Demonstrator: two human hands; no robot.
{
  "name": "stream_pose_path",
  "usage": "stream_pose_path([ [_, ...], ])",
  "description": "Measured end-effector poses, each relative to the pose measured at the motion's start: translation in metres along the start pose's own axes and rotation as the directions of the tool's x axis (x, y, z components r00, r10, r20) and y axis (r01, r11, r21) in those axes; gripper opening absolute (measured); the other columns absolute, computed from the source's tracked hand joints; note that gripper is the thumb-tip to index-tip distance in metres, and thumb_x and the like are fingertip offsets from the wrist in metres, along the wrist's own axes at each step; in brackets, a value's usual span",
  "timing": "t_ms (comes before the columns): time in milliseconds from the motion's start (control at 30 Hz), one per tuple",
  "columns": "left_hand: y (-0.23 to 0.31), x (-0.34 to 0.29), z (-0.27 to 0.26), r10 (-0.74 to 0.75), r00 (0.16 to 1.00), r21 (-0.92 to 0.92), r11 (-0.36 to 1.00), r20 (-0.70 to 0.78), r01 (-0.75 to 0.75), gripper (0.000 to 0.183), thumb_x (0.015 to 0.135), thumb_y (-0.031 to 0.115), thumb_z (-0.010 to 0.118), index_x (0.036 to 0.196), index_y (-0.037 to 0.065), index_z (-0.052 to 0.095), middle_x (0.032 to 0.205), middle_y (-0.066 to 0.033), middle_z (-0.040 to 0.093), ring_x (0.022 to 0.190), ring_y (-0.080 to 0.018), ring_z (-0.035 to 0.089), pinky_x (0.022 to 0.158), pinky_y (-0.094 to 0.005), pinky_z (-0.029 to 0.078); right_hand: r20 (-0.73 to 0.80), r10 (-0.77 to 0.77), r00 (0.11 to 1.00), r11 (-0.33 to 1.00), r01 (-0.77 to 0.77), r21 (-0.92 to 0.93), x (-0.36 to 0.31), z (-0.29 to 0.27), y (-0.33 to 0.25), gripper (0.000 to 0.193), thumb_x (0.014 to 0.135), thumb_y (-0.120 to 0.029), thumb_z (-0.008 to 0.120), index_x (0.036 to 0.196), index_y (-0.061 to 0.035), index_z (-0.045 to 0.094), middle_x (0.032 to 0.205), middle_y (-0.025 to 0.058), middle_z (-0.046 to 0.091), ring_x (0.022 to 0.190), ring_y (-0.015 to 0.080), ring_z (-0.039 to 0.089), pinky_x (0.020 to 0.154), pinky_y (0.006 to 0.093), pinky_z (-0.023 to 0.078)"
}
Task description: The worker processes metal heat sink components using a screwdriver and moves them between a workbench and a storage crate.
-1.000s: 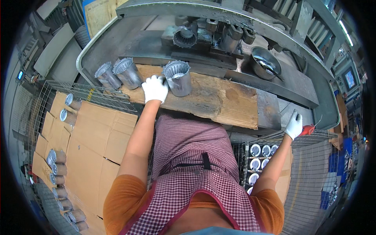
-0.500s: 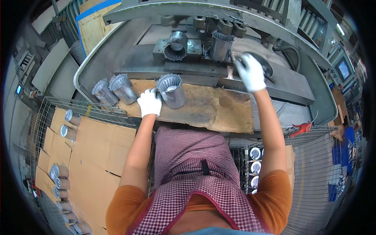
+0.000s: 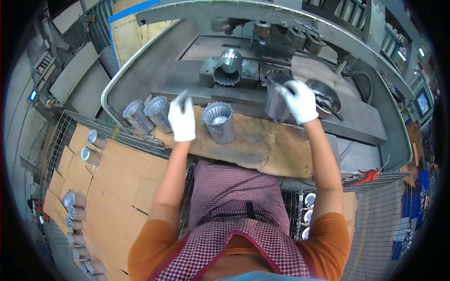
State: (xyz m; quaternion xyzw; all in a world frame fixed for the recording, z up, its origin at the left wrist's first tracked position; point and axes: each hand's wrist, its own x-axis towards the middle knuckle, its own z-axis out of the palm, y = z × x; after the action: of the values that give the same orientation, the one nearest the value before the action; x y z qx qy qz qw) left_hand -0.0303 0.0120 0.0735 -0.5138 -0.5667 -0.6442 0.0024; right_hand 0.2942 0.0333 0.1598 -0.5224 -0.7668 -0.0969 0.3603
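Cardboard [image 3: 262, 150] near blurred metal cylinder [image 3: 275, 104], long axis seemingly upright; right fingers [image 3: 293, 88] clamped on it, left fingers [image 3: 179, 100] unclear

A heavy machine [image 3: 243, 93], a control screen [image 3: 423, 103] and rows of metal cylinders [image 3: 78, 214] show a factory workshop.

Left hand [image 3: 183, 119], right hand [image 3: 300, 102]: white gloves [image 3: 183, 127]; rearward of both hands: orange short sleeves [image 3: 151, 246], dark-red-edged checked apron [image 3: 239, 187].
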Motion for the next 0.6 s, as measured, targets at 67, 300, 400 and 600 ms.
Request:
stream_pose_path([
  [67, 0.021, 0.03, 0.017, 0.079, 0.979, 0.01, 0.997, 0.186, -0.083, 0.027, 0.088, 0.023, 0.063, 0.107, 0.005, 0.068, 0.106, -0.0171, 0.067, 0.099, -0.032, 0.063, 0.088, -0.0376, 0.048, 0.079, -0.002, 0.997, 0.992, -0.008, 0.122, -0.026, -0.004, -0.025, 0.029, 0.083, -0.035, 0.066, 0.088, -0.0074, 0.071, 0.082, 0.0149, 0.066, 0.078, 0.0323, 0.063, 0.072, 0.0404, 0.051],
  [300, 0.032, 0.078, 0.112, -0.227, 0.81, 0.536, 0.835, 0.541, -0.124, 0.071, 0.076, 0.067, 0.055, 0.109, 0.007, 0.069, 0.117, -0.0199, 0.062, 0.108, -0.0347, 0.061, 0.093, -0.0395, 0.047, -0.003, -0.124, 0.992, 0.989, 0.123, 0.078, -0.108, 0.034, -0.067, 0.024, 0.078, -0.036, 0.071, 0.074, -0.0125, 0.068, 0.073, 0.0088, 0.065, 0.064, 0.0268, 0.061, 0.06, 0.0385, 0.043],
  [400, 0.018, 0.091, 0.124, -0.266, 0.866, 0.523, 0.852, 0.423, 0.006, 0.051, 0.078, 0.054, 0.059, 0.095, 0.007, 0.073, 0.091, -0.0172, 0.07, 0.091, -0.0345, 0.067, 0.082, -0.04, 0.052, 0.037, -0.112, 0.993, 0.988, 0.107, 0.109, -0.114, 0.016, -0.074, 0.025, 0.077, -0.035, 0.073, 0.082, -0.0115, 0.069, 0.077, 0.0092, 0.066, 0.065, 0.0264, 0.062, 0.061, 0.0377, 0.044],
  [600, 0.019, 0.091, 0.086, -0.022, 0.926, 0.394, 0.908, 0.378, -0.14, 0.038, 0.084, 0.04, 0.058, 0.09, 0.005, 0.072, 0.092, -0.0181, 0.067, 0.089, -0.0395, 0.062, 0.08, -0.0456, 0.049, -0.102, 0.01, 0.995, 0.987, 0.006, 0.158, -0.088, -0.002, -0.035, 0.03, 0.078, -0.03, 0.073, 0.098, -0.0082, 0.069, 0.088, 0.0118, 0.069, 0.077, 0.0285, 0.066, 0.069, 0.0382, 0.051],
])
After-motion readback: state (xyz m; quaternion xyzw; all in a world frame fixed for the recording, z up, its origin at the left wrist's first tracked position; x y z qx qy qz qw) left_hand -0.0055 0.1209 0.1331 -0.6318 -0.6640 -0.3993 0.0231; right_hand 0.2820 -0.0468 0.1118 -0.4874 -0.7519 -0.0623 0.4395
